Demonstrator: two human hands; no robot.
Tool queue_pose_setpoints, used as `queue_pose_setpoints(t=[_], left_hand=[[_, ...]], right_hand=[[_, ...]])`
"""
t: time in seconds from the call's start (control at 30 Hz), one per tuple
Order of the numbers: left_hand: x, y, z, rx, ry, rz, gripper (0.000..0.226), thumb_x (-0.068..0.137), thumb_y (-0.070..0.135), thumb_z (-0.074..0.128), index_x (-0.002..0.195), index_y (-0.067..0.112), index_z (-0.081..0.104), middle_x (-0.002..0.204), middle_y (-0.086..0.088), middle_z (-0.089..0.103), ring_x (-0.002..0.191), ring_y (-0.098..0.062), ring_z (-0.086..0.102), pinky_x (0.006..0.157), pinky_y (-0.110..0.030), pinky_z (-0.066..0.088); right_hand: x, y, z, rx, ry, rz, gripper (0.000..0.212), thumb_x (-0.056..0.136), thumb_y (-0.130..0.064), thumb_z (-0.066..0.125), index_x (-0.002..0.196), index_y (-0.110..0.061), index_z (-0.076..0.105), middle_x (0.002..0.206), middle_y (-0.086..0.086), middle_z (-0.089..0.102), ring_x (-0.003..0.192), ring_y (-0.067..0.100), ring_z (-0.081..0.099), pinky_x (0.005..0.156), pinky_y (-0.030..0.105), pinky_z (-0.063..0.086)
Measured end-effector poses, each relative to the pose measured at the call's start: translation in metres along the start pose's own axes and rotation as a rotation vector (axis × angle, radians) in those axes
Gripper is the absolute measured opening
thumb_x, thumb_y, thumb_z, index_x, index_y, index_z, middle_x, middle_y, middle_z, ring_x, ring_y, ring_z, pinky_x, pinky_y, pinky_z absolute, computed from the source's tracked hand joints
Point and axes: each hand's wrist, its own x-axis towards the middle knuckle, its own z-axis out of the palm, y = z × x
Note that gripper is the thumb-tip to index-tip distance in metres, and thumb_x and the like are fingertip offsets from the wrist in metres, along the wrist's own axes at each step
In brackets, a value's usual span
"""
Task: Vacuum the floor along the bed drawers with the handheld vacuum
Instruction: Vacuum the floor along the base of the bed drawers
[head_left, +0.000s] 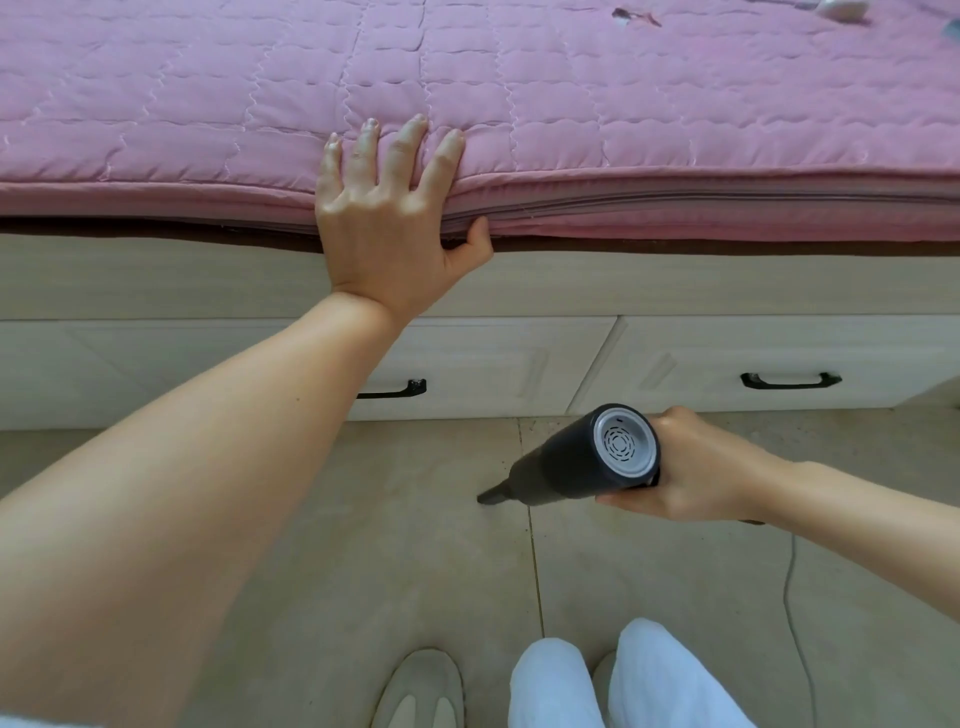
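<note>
- Two bed drawers in the pale wood base, both pushed closed, so no way to see what's inside. The left drawer (483, 364) has a black handle (392, 389) partly hidden behind the left forearm, and the right drawer (769, 358) has its own black handle (790, 381) in full view.
- Above them sits a pink quilted mattress (519, 104), with a dark strip of bed frame showing just under its edge.
- The left hand (387, 218) is spread flat over the mattress edge: four straight fingers lie on top of the quilt and the thumb hooks under the side seam. It's pressing/leaning, not really gripping anything.
- The right hand (696, 467) is wrapped around the back end of the handheld vacuum (576, 462), fingers curled underneath and thumb side on top. Solid hold.
- The vacuum is dark grey/black with a light grey round vent cap facing the camera. It's tilted down to the left, and its narrow nozzle (496, 493) is at or just above the floor (363, 545), right beside a tile grout line. Can't tell if the tip actually touches.
- The nozzle is in front of the gap between the two drawers, a little out from their fronts, not up against them.
- The vacuum sits low and to the right of the left hand, well apart from it.
- A thin grey cord (792, 613) trails over the tiles under the right wrist.
- At the bottom: white trouser legs (597, 680) and a beige slipper (421, 686) on the tiles.
</note>
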Motion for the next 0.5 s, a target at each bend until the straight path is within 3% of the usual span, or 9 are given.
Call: queue_pose_setpoints(t=[0.13, 0.27, 0.5], left_hand=[[0.004, 0.008, -0.003, -0.001, -0.023, -0.007, 0.060, 0.084, 0.057, 0.052, 0.128, 0.019, 0.067, 0.129, -0.009, 0.067, 0.118, -0.044, 0.063, 0.101, -0.063, 0.046], [0.013, 0.029, -0.001, -0.036, -0.050, 0.018, 0.062, 0.083, 0.059, 0.052, 0.129, 0.020, 0.067, 0.130, -0.010, 0.067, 0.119, -0.046, 0.061, 0.100, -0.063, 0.047], [0.009, 0.050, 0.009, 0.010, -0.010, 0.052, 0.061, 0.084, 0.059, 0.052, 0.129, 0.021, 0.069, 0.130, -0.009, 0.068, 0.119, -0.046, 0.062, 0.099, -0.065, 0.047]], right_hand=[[0.000, 0.012, -0.002, -0.075, 0.083, 0.053, 0.031, 0.072, -0.052, 0.069, 0.093, -0.031, 0.059, 0.077, -0.013, 0.067, 0.076, 0.015, 0.064, 0.065, 0.030, 0.051], [-0.001, 0.024, -0.005, -0.132, 0.111, 0.079, 0.037, 0.071, -0.058, 0.064, 0.097, -0.033, 0.057, 0.079, -0.010, 0.068, 0.079, 0.020, 0.065, 0.065, 0.031, 0.051], [-0.018, 0.029, -0.010, -0.068, 0.080, 0.038, 0.035, 0.067, -0.058, 0.062, 0.086, -0.029, 0.059, 0.068, -0.018, 0.061, 0.067, 0.011, 0.062, 0.060, 0.029, 0.049]])
